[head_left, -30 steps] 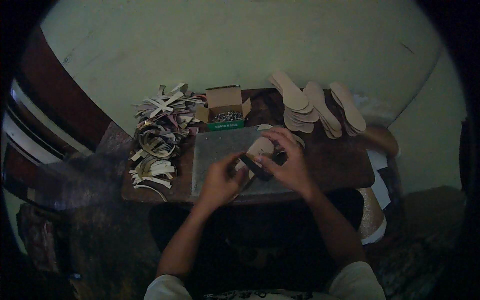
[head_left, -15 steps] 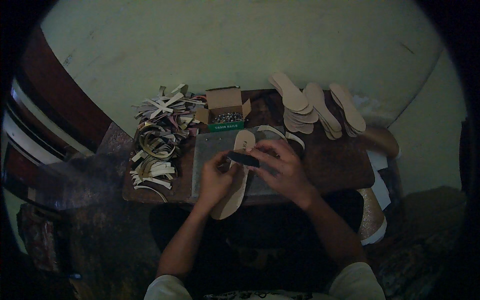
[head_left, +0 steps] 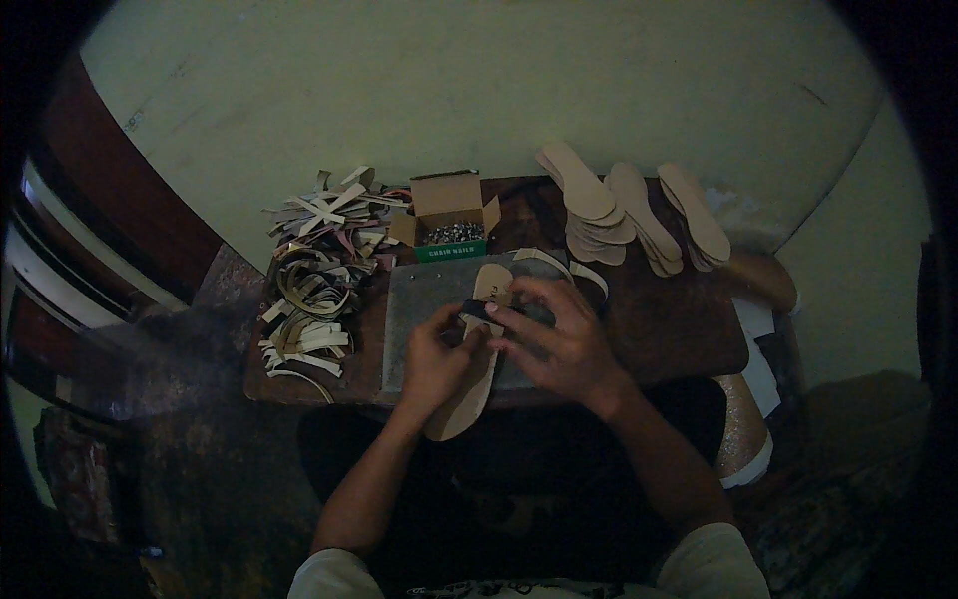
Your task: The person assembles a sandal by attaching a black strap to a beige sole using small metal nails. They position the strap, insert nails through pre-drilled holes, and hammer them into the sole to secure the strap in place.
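A tan shoe insole [head_left: 463, 411] is held at a slant over the front of the table, its heel end sticking out past the near edge. My left hand [head_left: 439, 357] grips the insole around its middle, with the thumb on top. Across the upper part of the insole lies a short black strap [head_left: 475, 311]. My right hand [head_left: 567, 344] pinches the strap's right end at the insole's edge, its other fingers bent. The right end of the strap is partly hidden by these fingers.
On the dark wooden table [head_left: 679, 339] lies a grey slab [head_left: 411, 309] under my hands. Behind it stands an open green box [head_left: 451, 250] of small nails. Cut strips [head_left: 314, 290] are heaped on the left. Several stacks of insoles [head_left: 589, 195] fill the back right.
The black strap has been drawn down flatter across the insole, and my right fingers have shifted onto its end. The insole has moved very slightly.
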Demonstrator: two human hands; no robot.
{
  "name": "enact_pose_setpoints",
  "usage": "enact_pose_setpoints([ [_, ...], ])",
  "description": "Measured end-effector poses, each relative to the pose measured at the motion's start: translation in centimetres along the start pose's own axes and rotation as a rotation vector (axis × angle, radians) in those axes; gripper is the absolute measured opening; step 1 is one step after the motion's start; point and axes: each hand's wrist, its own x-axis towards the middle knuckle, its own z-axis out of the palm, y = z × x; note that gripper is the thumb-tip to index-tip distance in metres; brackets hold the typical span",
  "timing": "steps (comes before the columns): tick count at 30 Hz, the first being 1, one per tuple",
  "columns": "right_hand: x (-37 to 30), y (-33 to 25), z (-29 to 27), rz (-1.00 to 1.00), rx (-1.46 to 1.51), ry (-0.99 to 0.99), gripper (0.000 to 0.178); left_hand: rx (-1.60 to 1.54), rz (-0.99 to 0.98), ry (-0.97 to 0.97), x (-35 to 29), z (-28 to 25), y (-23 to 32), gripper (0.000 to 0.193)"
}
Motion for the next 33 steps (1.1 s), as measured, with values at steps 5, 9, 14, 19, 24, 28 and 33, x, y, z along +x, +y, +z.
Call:
enact_pose_setpoints([
  [5, -0.7, 1.5, 0.2, 0.106, -0.101, 0.017, 0.027, -0.090, -0.117, -0.027, -0.1, 0.3, 1.1, 0.042],
  [9, -1.1, 1.6, 0.9, 0.302, -0.011, 0.036, 0.023, -0.283, -0.215, -0.056, -0.1, 0.4, 1.2, 0.043],
  [14, -1.9, 2.2, 2.1, 0.578, 0.262, 0.075, 0.024, -0.386, -0.216, -0.061, 0.1, 0.5, 1.5, 0.043],
  [19, -2.8, 2.9, 3.2, 0.836, 0.504, 0.137, 0.022, -0.443, -0.119, -0.068, -0.4, 0.8, 2.6, 0.042],
  [24, -3.3, 4.1, 3.6, 0.886, 0.549, 0.186, 0.022, -0.475, -0.125, -0.075, -0.5, 1.2, 2.7, 0.043],
  [28, -2.5, 3.5, 3.1, 1.007, 0.743, 0.185, 0.021, -0.497, -0.138, -0.060, -0.5, 1.5, 1.9, 0.041],
  [33, -2.9, 3.9, 3.4, 1.012, 0.792, 0.183, 0.025, -0.478, -0.166, -0.107, -0.4, 1.4, 1.9, 0.040],
])
